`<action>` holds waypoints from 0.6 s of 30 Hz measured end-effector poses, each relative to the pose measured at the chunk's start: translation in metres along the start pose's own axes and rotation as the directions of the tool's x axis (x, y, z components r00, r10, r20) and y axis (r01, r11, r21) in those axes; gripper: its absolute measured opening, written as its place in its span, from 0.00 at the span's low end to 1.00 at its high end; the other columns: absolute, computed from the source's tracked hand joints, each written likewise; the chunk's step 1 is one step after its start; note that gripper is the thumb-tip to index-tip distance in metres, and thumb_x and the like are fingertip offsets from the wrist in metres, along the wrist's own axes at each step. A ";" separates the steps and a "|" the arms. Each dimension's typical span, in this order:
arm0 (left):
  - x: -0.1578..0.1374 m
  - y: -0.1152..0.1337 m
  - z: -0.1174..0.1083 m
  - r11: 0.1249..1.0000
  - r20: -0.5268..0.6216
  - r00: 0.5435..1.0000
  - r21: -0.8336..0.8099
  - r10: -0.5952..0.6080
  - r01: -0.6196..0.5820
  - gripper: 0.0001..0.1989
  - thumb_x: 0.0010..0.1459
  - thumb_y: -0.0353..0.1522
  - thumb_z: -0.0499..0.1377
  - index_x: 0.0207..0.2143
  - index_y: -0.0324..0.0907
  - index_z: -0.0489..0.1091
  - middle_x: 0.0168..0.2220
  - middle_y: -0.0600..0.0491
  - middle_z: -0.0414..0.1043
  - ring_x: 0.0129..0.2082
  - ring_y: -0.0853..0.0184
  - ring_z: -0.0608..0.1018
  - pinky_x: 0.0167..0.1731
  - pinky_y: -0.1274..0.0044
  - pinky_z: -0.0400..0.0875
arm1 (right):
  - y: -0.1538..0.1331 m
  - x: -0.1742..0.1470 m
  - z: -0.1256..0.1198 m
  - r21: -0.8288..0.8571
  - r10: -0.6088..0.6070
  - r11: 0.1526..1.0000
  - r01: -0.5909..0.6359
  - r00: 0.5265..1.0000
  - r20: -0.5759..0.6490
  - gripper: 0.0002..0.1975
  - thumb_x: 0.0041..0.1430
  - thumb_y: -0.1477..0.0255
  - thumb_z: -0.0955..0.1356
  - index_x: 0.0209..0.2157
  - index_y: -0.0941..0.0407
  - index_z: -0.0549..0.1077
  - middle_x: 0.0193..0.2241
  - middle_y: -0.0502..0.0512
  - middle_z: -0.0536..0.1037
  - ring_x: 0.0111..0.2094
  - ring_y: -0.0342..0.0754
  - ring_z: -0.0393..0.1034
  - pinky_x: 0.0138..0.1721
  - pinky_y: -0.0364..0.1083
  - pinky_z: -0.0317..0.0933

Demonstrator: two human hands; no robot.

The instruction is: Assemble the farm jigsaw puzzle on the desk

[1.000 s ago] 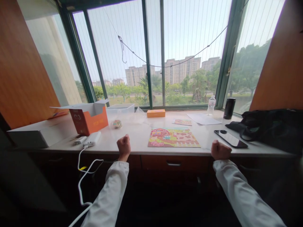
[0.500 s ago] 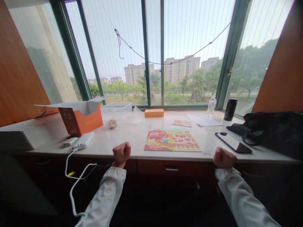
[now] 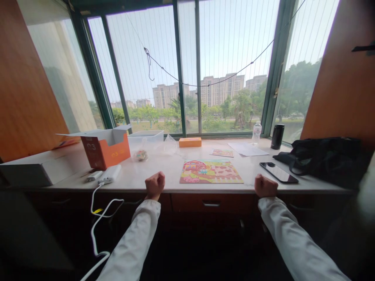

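My left hand (image 3: 155, 185) is closed in a fist at the table's front edge, with nothing seen in it. Also balled into a fist, my right hand (image 3: 265, 186) rests at the same edge further right. Between them lies a flat, colourful board with a farm picture (image 3: 211, 171), showing a red barn, a cow-spotted area and a white fence; neither hand touches it. Behind it is a smaller card (image 3: 222, 152) in similar colours. Just right of my right hand lies a dark smartphone (image 3: 279, 172). A clear bag of small pieces (image 3: 141, 155) sits beyond my left hand.
On the left stand an orange open box (image 3: 108, 150), a clear plastic bin (image 3: 146, 137) and a white charger (image 3: 109, 174) with a dangling cable. An orange carton (image 3: 190, 142), paper (image 3: 247, 148), water bottle (image 3: 256, 132), black flask (image 3: 277, 136) and black bag (image 3: 325, 156) line the back and right.
The view has shifted slightly and tilted up, so the scene sits a little differently. Both hands stay in fists at the table edge, appearing slightly closer together. The objects on the table have not moved.
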State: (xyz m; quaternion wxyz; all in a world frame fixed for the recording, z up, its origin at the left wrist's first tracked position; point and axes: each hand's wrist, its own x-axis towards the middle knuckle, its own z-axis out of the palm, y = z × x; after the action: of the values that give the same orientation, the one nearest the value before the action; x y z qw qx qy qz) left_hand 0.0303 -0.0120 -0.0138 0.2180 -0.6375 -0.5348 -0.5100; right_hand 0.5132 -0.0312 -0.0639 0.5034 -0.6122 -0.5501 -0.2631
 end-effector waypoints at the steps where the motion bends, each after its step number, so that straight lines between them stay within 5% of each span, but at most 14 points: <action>1: 0.001 0.000 0.000 1.000 0.004 1.000 0.004 -0.008 0.008 0.22 0.62 0.36 0.48 0.15 0.42 0.55 0.14 0.57 0.54 0.18 0.73 0.57 0.24 0.76 0.48 | 0.000 0.001 0.000 0.001 0.009 1.000 -0.009 1.000 0.015 0.21 0.61 0.68 0.58 0.14 0.55 0.58 0.12 0.49 0.57 0.17 0.41 0.49 0.24 0.44 0.44; 11: 0.006 0.001 0.003 0.998 0.054 0.996 0.004 -0.066 0.065 0.21 0.62 0.36 0.49 0.16 0.41 0.61 0.14 0.56 0.57 0.19 0.72 0.57 0.25 0.76 0.49 | -0.009 0.014 -0.002 -0.009 0.116 0.993 -0.115 0.986 0.118 0.21 0.60 0.66 0.58 0.14 0.55 0.63 0.12 0.50 0.57 0.19 0.43 0.47 0.26 0.46 0.44; 18: 0.009 0.002 0.003 0.996 0.060 0.994 -0.016 -0.091 0.092 0.22 0.62 0.36 0.49 0.16 0.41 0.61 0.14 0.56 0.56 0.19 0.72 0.57 0.26 0.76 0.48 | -0.011 0.024 -0.014 0.066 0.233 0.968 -0.244 0.962 0.141 0.23 0.59 0.64 0.58 0.12 0.53 0.54 0.11 0.50 0.55 0.18 0.44 0.50 0.26 0.47 0.45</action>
State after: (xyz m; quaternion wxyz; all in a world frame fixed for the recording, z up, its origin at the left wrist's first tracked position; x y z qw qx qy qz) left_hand 0.0321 -0.0065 -0.0068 0.1725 -0.6291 -0.5649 -0.5054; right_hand 0.5120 -0.0352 -0.0345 0.5190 -0.6686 -0.5147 -0.1366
